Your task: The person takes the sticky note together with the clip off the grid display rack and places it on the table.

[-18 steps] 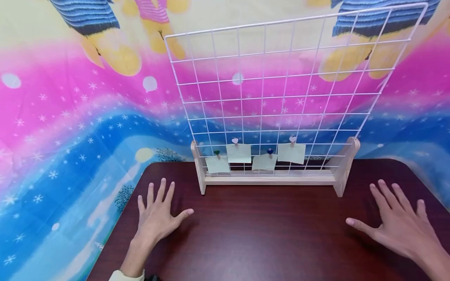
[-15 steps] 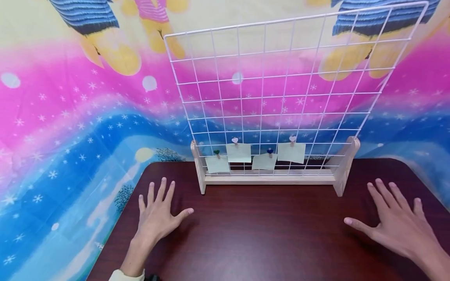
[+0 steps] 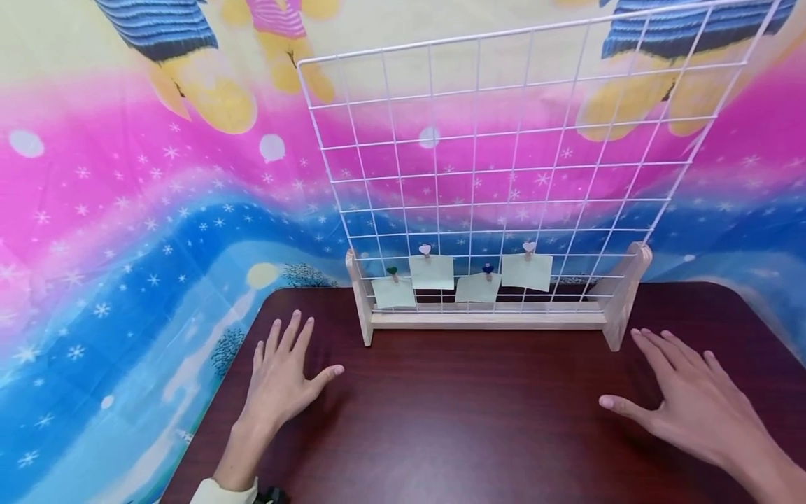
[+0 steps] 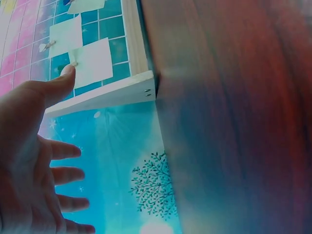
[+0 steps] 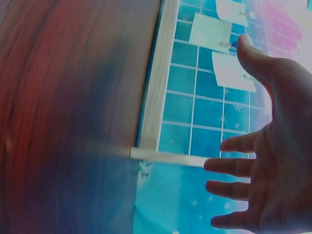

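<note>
A white wire grid (image 3: 475, 171) stands in a pale wooden base (image 3: 485, 321) at the back of the table. Low on the grid hang several pale paper notes (image 3: 432, 273), each held by a small heart-topped clip; one clip is green (image 3: 392, 271), another dark blue (image 3: 488, 269). My left hand (image 3: 280, 381) is left of the base, fingers spread, holding nothing. On the right, my right hand (image 3: 693, 406) is likewise spread, its fingertips near the base's right foot. Both wrist views show straight fingers and bare palms, apart from the grid.
The dark red-brown table (image 3: 466, 420) has rounded back corners. Behind it hangs a colourful printed cloth (image 3: 126, 210) with snowflakes, rising at the left side as well. A pale sleeve cuff (image 3: 223, 492) shows at my left wrist.
My right hand has moved left, closer to the base's right foot. The left hand has shifted slightly up. The head view has shifted a little; notes and clips keep their places on the grid.
</note>
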